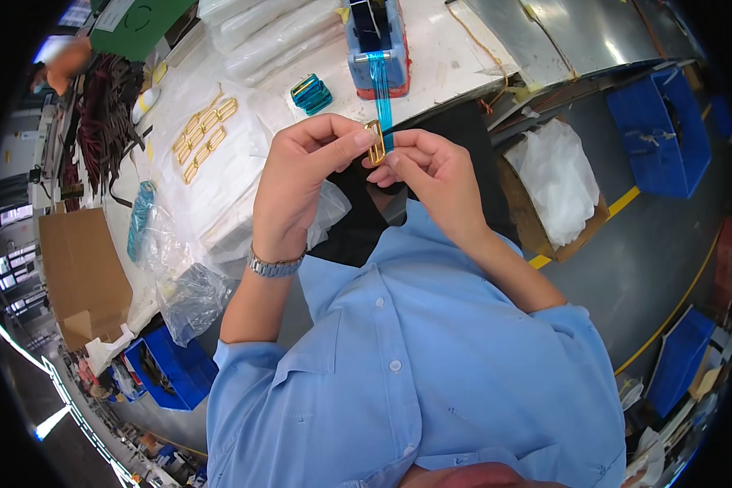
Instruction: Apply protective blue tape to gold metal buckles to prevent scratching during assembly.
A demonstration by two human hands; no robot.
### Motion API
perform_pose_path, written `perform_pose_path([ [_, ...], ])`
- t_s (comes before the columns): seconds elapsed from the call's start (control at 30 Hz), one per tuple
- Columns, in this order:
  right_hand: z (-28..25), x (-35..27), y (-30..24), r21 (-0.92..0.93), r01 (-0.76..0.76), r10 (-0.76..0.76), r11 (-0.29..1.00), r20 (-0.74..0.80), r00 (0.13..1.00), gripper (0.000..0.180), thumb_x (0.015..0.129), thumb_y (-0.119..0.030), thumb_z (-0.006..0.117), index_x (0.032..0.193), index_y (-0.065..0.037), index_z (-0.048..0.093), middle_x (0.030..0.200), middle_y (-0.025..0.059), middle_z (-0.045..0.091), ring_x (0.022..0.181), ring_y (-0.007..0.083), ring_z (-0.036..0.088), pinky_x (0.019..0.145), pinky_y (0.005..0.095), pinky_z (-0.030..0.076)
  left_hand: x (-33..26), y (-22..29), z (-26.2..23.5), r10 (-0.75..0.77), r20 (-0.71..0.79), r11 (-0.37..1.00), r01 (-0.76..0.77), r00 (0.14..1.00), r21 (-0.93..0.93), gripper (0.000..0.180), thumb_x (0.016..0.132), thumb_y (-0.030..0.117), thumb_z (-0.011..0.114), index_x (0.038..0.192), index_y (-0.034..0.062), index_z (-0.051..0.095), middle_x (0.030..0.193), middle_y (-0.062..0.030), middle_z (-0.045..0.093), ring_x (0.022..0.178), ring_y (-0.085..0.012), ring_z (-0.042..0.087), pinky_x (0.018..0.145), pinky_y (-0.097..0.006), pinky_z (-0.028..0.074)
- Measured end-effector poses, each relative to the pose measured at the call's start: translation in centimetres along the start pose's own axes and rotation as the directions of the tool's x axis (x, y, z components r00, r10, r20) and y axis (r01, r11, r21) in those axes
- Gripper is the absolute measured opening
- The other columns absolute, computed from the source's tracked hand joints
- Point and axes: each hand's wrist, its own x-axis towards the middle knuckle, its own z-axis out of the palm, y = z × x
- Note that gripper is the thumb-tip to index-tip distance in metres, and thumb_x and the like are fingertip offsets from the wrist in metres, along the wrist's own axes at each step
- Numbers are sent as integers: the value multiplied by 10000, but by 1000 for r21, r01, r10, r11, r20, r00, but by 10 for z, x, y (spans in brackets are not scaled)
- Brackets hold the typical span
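Left hand pinches a small gold metal buckle with rectangular slots, thumb against index finger at its left edge; likely so the open frame is left uncovered. Right hand is narrow too, fingertips closed on the lower end of a shiny blue plastic strip, right beside the buckle. Can't tell whether they also grip the metal: too small, fingers in the way.

Strip runs straight down from a blue tape dispenser with a red base, in line with my hands, presumably so it reaches without a sideways stretch. Folded shiny blue bundle sits just left of the dispenser on the white tabletop. More gold buckles lie in rows on white sheeting to my left, probably spread flat to avoid scratches and pick up singly.
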Motion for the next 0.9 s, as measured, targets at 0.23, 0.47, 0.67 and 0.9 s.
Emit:
perform_pose_path([
  [0.23,0,-2,1,-18,-6,6,1000,-4,1000,269,1060,-22,588,1274,102,693,1056,147,803,919,174,783,828,292,624,6,-6,6,-30,-49,999,31,998,29,143,994,153,786,1007,13,764,869,27,684,761,-54,509,692,-228,401],
  [0.47,-1,-1,2,-44,9,-10,999,-19,1000,264,1050,-30,604,1259,91,708,1053,144,808,909,173,785,828,289,623,10,-12,1,-7,-42,998,9,999,56,166,974,173,819,1018,17,784,903,5,740,808,-47,621,720,-212,462],
  [0.67,-2,-2,1,-35,1,-1,999,-15,1000,257,1052,-28,601,1255,86,711,1055,143,809,915,168,784,825,288,624,13,-13,2,-4,-43,997,7,999,77,164,986,158,803,1024,0,779,913,-8,746,808,-60,641,751,-225,504],
  [0.9,2,2,0,38,-16,18,999,-46,999,235,1010,-77,740,1164,101,732,1045,146,810,895,163,783,792,279,625,18,-12,6,-38,-41,995,41,998,90,147,998,166,787,1021,21,774,902,16,718,797,-58,569,745,-229,463],
])
